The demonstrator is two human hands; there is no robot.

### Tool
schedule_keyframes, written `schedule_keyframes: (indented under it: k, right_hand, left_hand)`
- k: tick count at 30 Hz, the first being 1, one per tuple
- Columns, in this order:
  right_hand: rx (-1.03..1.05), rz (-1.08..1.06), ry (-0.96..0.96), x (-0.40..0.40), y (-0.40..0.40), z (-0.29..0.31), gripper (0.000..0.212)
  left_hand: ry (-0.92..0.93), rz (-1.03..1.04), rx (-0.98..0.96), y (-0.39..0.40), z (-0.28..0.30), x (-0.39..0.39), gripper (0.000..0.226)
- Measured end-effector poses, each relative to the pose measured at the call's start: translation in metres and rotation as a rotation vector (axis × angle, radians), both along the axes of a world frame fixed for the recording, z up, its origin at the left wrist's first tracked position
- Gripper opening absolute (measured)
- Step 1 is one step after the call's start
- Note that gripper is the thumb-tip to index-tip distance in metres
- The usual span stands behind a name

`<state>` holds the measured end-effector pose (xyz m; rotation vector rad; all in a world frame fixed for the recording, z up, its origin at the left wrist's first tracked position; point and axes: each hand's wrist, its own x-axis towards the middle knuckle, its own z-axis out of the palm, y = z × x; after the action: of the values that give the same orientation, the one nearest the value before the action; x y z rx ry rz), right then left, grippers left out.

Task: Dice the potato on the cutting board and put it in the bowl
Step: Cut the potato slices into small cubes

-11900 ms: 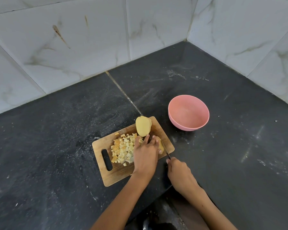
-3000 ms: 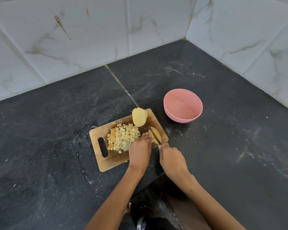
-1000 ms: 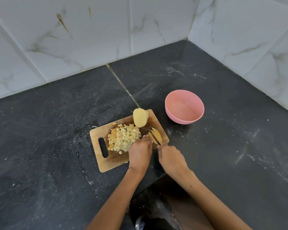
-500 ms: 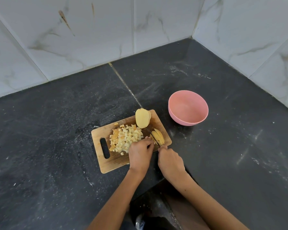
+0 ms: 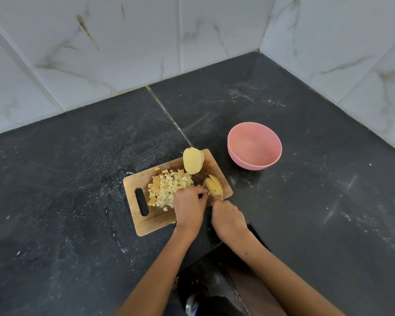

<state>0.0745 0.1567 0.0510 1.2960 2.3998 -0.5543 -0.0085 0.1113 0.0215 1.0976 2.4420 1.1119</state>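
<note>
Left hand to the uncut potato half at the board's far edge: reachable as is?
Probably yes. The left hand rests beside the potato slices; the potato half stands just beyond, with only the low pile of diced potato beside the path.

The knife (image 5: 211, 191) is mostly hidden: its handle is inside the right hand (image 5: 227, 218), its blade too thin to trace among the slices (image 5: 213, 187). The left hand (image 5: 189, 207) covers part of the dice (image 5: 167, 190) and board (image 5: 151, 216). Both forearms run off the bottom edge.

Wooden cutting board (image 5: 146, 221), matt bowl (image 5: 269, 159)
</note>
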Motion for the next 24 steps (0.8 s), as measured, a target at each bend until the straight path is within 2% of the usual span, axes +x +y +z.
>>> schedule_keyframes:
  k: [8,18,24]
  right_hand:
    - [0.004,-0.01,-0.025,0.018,-0.009,0.005,0.028]
    - [-0.007,-0.041,0.044,0.044,-0.016,0.0,0.024]
    - [0.001,-0.043,0.092,0.037,-0.011,-0.006,0.026]
  left_hand:
    - [-0.009,0.026,-0.05,0.002,0.002,0.004,0.01]
    - [0.019,-0.009,-0.103,0.002,0.008,0.002,0.011]
    - [0.059,-0.032,-0.036,0.001,0.004,-0.002,0.013]
